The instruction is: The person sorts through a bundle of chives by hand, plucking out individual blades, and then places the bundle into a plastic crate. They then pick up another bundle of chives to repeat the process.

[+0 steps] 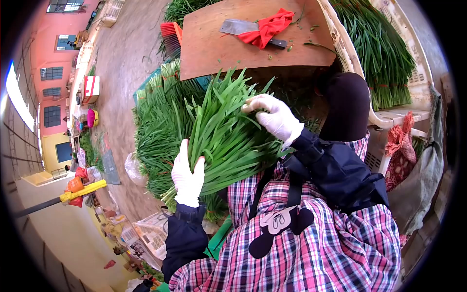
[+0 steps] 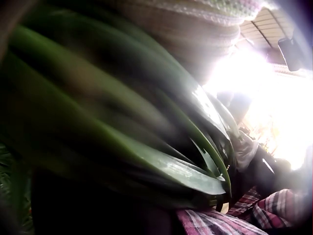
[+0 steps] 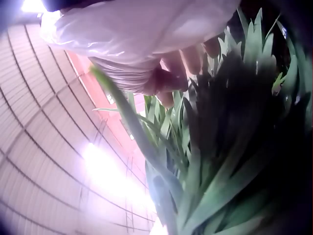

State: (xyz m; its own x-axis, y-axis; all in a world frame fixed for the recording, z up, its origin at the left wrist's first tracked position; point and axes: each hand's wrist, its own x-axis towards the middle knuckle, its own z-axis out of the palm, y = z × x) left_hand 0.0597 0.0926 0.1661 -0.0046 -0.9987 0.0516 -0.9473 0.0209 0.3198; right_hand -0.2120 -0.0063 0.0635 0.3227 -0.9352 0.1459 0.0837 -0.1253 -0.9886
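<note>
A loose bunch of long green leaves (image 1: 226, 131) lies across the left hand (image 1: 188, 176), white-gloved, with bare fingertips; its thumb and fingers hold the bunch near the stem end. Blurred leaves (image 2: 122, 107) fill much of the left wrist view. At the upper right of the bunch, the right hand (image 1: 276, 117), also gloved, has loosely bent fingers at the leaf tips. In the right wrist view this hand (image 3: 146, 36) is over the leaves (image 3: 215, 161), its bare fingertips close to the tips; no leaf shows plainly between them.
Tied green bunches (image 1: 160, 121) are piled beyond the left hand. A brown board (image 1: 214, 48) carries a knife (image 1: 238, 27) and red cloth (image 1: 266, 30). At the right, a pale crate (image 1: 360, 63) holds more greens (image 1: 384, 53). A red broom (image 1: 171, 33) stands beside the board.
</note>
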